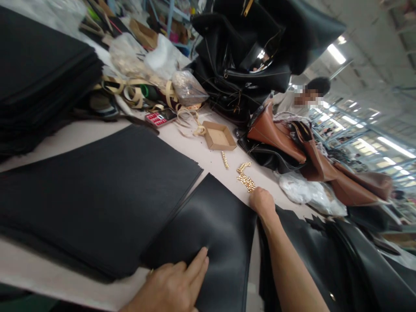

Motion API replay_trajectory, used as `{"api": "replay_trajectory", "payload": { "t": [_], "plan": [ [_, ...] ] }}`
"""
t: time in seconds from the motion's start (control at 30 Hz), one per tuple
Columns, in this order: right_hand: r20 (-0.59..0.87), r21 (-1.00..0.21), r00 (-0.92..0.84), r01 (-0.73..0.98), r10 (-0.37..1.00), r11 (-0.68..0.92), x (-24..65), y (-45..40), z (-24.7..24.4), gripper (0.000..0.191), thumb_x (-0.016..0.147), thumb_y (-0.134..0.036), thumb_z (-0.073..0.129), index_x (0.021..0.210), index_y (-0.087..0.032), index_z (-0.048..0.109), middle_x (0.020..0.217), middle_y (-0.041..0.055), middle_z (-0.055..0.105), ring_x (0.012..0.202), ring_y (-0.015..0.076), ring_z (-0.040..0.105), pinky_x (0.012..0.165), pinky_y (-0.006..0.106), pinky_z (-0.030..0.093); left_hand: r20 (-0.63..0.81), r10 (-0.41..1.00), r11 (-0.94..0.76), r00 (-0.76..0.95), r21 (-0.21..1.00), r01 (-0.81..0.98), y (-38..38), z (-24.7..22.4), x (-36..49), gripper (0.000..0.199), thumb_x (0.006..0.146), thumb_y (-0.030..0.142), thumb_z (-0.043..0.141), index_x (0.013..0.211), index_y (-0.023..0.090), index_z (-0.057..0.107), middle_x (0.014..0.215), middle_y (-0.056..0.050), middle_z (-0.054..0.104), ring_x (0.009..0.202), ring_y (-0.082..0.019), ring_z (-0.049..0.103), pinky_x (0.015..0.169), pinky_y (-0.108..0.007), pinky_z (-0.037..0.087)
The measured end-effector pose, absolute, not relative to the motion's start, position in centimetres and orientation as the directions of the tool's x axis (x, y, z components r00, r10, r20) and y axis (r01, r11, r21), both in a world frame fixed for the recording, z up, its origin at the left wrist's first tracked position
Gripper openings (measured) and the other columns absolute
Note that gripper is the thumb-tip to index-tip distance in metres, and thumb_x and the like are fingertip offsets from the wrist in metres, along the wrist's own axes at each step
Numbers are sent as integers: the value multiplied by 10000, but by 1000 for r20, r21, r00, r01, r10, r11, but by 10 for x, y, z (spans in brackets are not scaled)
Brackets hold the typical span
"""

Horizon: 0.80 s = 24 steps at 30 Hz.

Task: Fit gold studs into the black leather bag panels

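Table: a pale flat table (pixel 87 132) runs beneath everything, mostly hidden.
Broad stack: matte black leather-like sheets (pixel 97 199) fan out toward 8 o'clock, cut off at the left edge.
Bag heap: glossy black bags (pixel 240 73) with gold zips crowd 1 o'clock; where one ends and another begins is hard to make out.
Tall stack: thick black sheets (pixel 42 65) at 10 o'clock, cut off by the left edge.
Under the hands: a smooth, shiny black panel (pixel 214 225) lies at 6 o'clock, just beside the broad stack, its near end out of view.
Brown bags: tan-brown leather bags (pixel 279 134) slope away between 2 and 4 o'clock.
Left hand: the hand (pixel 172 284) enters at 7 o'clock, two fingers stretched forward onto the panel, thumb hidden.
Right hand: the hand (pixel 262 203) curls at the panel's far right corner; its fingertips are hidden, so what it grips cannot be told.
Box: a shallow, open brown cardboard box (pixel 220 136) sits near 12 o'clock.
Gold pieces: small shiny gold-coloured metal links (pixel 246 180) lie near 2 o'clock, reaching the right hand; contact is unclear.
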State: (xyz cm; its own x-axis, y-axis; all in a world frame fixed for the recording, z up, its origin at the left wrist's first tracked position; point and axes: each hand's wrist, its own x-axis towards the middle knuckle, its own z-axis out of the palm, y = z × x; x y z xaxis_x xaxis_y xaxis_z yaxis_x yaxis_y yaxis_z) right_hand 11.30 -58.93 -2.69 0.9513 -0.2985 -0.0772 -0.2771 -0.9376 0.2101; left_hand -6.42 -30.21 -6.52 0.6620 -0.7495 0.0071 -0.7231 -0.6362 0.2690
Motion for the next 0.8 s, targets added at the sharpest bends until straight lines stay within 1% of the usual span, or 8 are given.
{"api": "replay_trajectory", "payload": {
  "t": [0.07, 0.1, 0.2, 0.27, 0.33, 0.4, 0.67, 0.8],
  "plan": [
    [-89, 104, 969, -220, -229, -970, 100, -584, -19, 303, 1012, -193, 442, 1085, -18, 679, 1066, 243, 709, 1010, 273, 684, 874, 370, 489, -17, -758, -628, 652, 290, -722, -302, -58, -63, 667, 852, 333, 695, 1455, 114, 514, 1550, -148, 437, 883, -273, 714, 719, -405, 617],
    [-106, 42, 977, -180, -183, -983, 90, -579, -16, 318, 1014, -199, 421, 1079, -40, 688, 1043, 219, 723, 990, 260, 688, 856, 345, 484, -18, -763, -621, 646, 296, -726, -302, -55, -62, 652, 868, 349, 679, 1451, 107, 517, 1543, -152, 449, 874, -269, 714, 708, -400, 617],
    [-182, -151, 983, -67, -39, -986, 46, -552, -11, 327, 1032, -310, 407, 1081, -162, 695, 899, 55, 748, 827, 176, 698, 739, 257, 491, 9, -766, -610, 643, 308, -730, -301, -53, -61, 611, 912, 374, 626, 1445, 95, 517, 1519, -159, 491, 848, -255, 709, 691, -386, 608],
    [-226, -324, 972, -9, 68, -946, 12, -530, -12, 293, 1018, -354, 448, 1020, -199, 696, 814, 0, 727, 745, 148, 676, 679, 229, 480, 40, -765, -598, 642, 324, -733, -300, -53, -62, 585, 927, 381, 611, 1431, 97, 528, 1493, -156, 531, 860, -253, 703, 696, -381, 600],
    [-231, -502, 961, 19, 155, -865, -17, -511, -15, 243, 991, -338, 499, 941, -204, 696, 796, -4, 710, 740, 150, 652, 677, 236, 464, 66, -763, -591, 643, 331, -736, -299, -54, -63, 577, 927, 377, 615, 1425, 97, 528, 1467, -151, 563, 884, -257, 698, 702, -383, 594],
    [-215, -597, 958, 26, 191, -802, -36, -500, -19, 207, 973, -306, 524, 912, -201, 692, 817, 10, 705, 755, 161, 635, 694, 254, 449, 87, -759, -591, 645, 325, -738, -298, -54, -64, 578, 923, 373, 620, 1418, 90, 527, 1441, -148, 587, 871, -257, 693, 684, -389, 589],
    [-179, -547, 958, 94, 226, -832, -44, -493, -24, 172, 965, -248, 524, 895, -203, 675, 847, 30, 686, 808, 184, 632, 738, 285, 422, 130, -755, -586, 643, 306, -750, -298, -53, -64, 553, 942, 385, 578, 1395, 72, 535, 1299, -132, 664, 817, -237, 668, 642, -369, 556],
    [-198, -518, 955, 91, 222, -850, -41, -488, -21, 175, 961, -235, 520, 895, -204, 679, 869, 37, 700, 818, 190, 643, 747, 289, 425, 105, -768, -583, 632, 294, -757, -297, -52, -64, 560, 966, 423, 534, 1405, 76, 523, 1339, -150, 635, 832, -224, 667, 655, -350, 545]
  ]
}}
